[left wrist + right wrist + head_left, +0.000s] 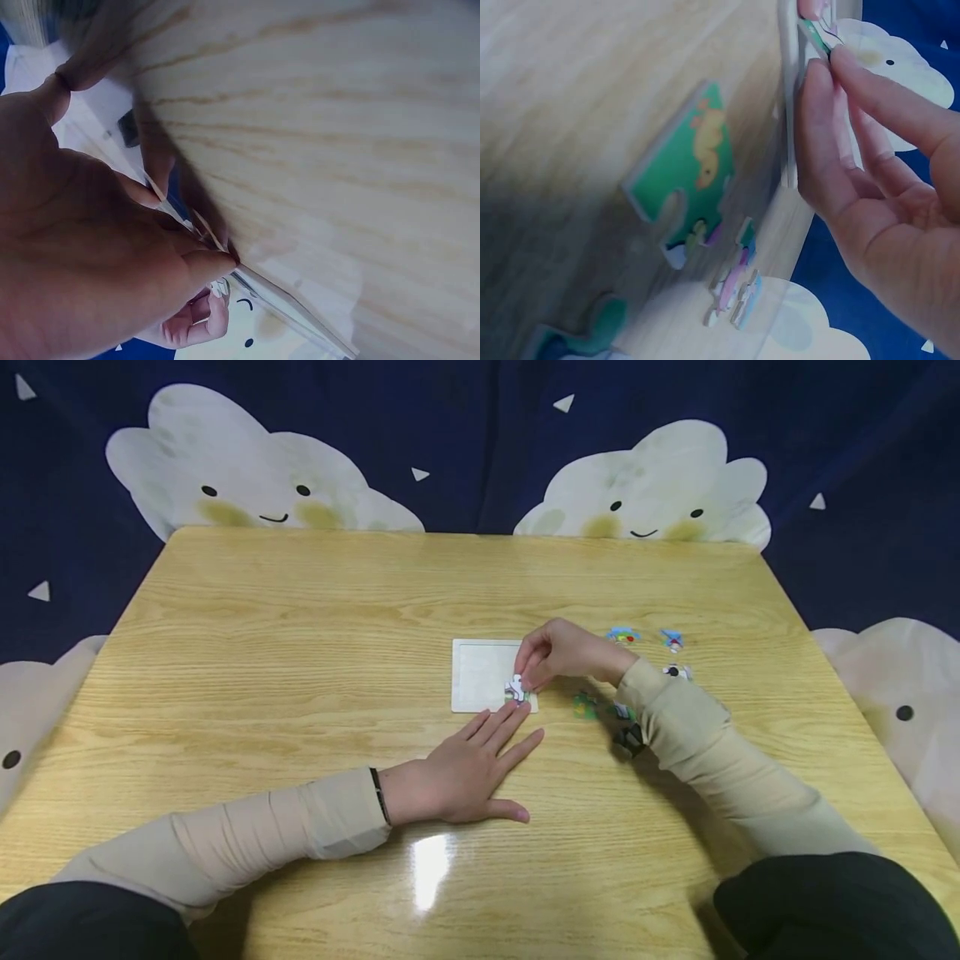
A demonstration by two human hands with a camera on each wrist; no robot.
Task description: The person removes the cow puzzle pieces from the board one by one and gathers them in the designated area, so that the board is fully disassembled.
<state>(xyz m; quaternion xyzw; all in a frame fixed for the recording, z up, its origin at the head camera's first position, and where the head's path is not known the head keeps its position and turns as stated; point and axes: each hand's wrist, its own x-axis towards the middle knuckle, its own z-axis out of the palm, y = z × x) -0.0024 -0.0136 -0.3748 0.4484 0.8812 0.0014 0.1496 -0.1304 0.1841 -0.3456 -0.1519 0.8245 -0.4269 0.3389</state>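
Observation:
A pale puzzle tray (480,681) with a raised rim lies flat on the wooden table. My right hand (566,652) pinches a jigsaw piece (516,688) between thumb and fingers at the tray's lower right corner. In the right wrist view the pinched piece (814,37) shows a green edge and stands tilted at the tray's rim (789,97). With fingers spread, my left hand (472,768) lies on the table, and its fingertips touch the tray's lower edge by the piece. The left wrist view shows the left palm (97,247) close up.
Loose jigsaw pieces lie right of the tray: a green one (584,705), a blue one (672,639), a multicoloured one (622,635) and a white-and-black one (677,672). A green piece with a yellow figure (705,150) appears in the right wrist view. A cloud-patterned dark blue cloth (465,427) hangs behind.

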